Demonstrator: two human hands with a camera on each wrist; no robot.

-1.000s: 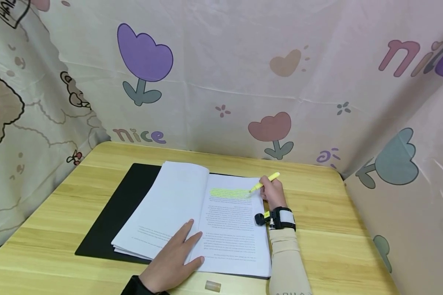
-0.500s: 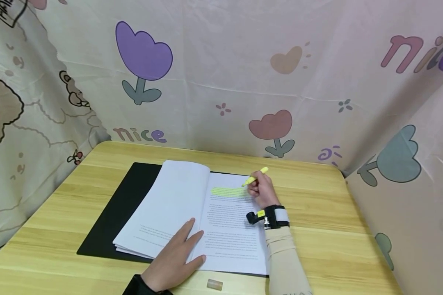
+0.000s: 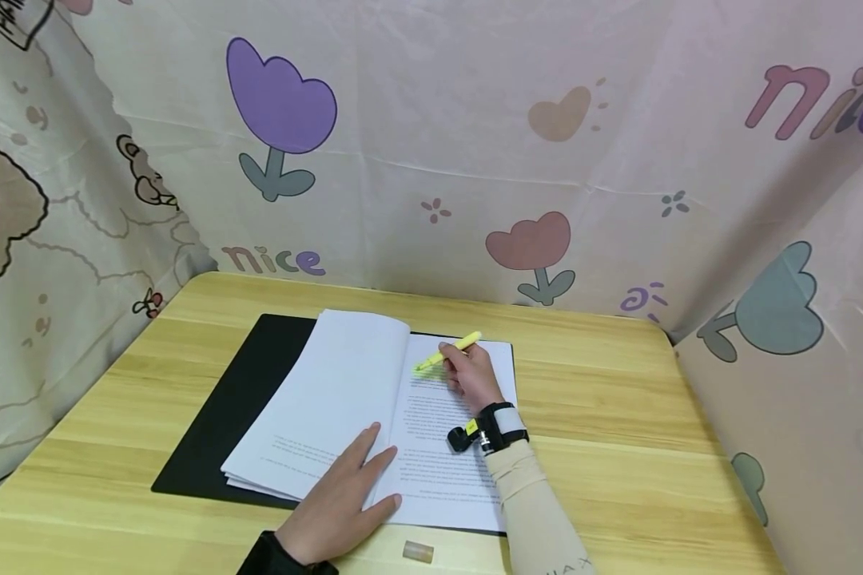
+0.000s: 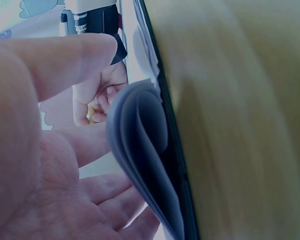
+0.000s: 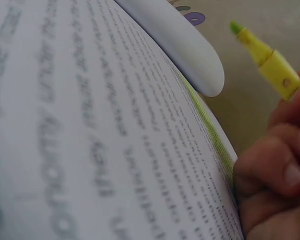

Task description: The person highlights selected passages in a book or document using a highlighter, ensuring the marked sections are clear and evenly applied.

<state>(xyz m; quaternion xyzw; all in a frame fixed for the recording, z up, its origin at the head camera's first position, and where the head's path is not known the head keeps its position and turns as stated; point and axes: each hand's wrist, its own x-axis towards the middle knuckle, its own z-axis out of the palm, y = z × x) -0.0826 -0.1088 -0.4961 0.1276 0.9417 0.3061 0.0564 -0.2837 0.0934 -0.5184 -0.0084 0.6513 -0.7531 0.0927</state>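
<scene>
A stapled-looking stack of printed pages (image 3: 331, 383) lies spread open on a black cover. My left hand (image 3: 338, 499) rests on it near the fold, fingers spread. In the left wrist view, page edges (image 4: 140, 135) curve beside that hand. My right hand (image 3: 472, 377) pinches an uncapped yellow highlighter (image 3: 467, 341) over the upper right page. Its green tip (image 5: 236, 27) shows apart from the paper in the right wrist view. A band of yellow-marked text (image 5: 207, 125) crosses the top lines; the hand hides part of it in the head view.
The black cover (image 3: 216, 431) sticks out to the left of the pages. A small greyish-brown block (image 3: 419, 552) lies at the table's near side. A printed cloth (image 3: 403, 144) hangs behind the wooden table (image 3: 604, 399).
My right hand has carried the highlighter leftward from the right edge of the page to the left end of the marked lines. My left hand stays in place.
</scene>
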